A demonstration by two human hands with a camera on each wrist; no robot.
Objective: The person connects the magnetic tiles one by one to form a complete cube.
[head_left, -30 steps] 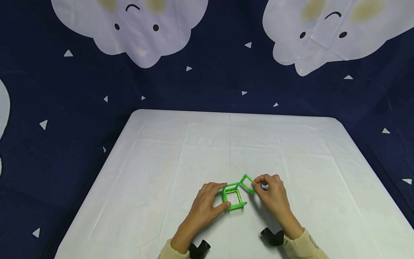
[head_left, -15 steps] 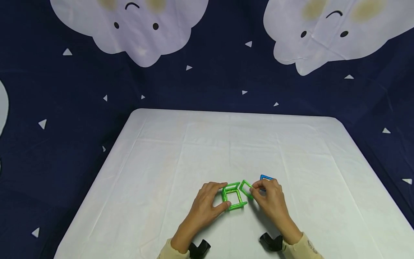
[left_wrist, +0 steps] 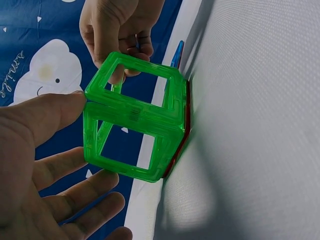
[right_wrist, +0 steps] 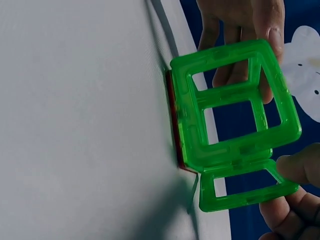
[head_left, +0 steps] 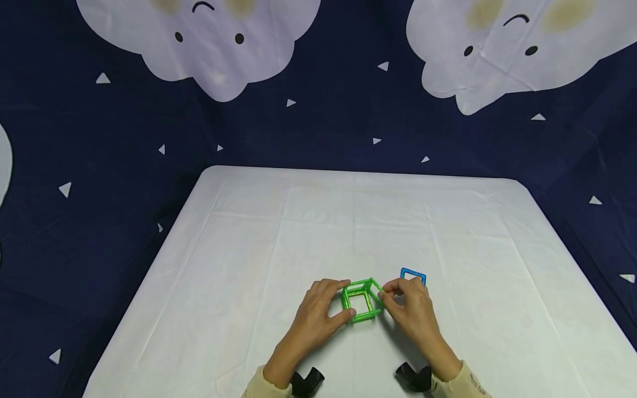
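Note:
A small box of green square-frame magnetic tiles [head_left: 365,317] stands near the front of the white table. Its base is a red tile [right_wrist: 174,120], seen edge-on in both wrist views. My left hand [head_left: 314,318] holds the box from the left, thumb at its near corner and fingertips at its far one. On the other side, my right hand [head_left: 414,309] pinches a single green tile [right_wrist: 245,198] between thumb and fingers. That tile meets the box along its right side and is angled outward from it.
A blue square-frame tile [head_left: 414,271] lies just beyond my right hand, partly covered by it. Black curved pieces [head_left: 307,382] sit at both wrists. Behind the white tabletop [head_left: 298,221] hangs a dark blue cloth with clouds and triangles.
My right hand has moved left and slightly nearer, bringing its green tile against the box's right side. The blue tile has come into view behind it. My left hand stays put.

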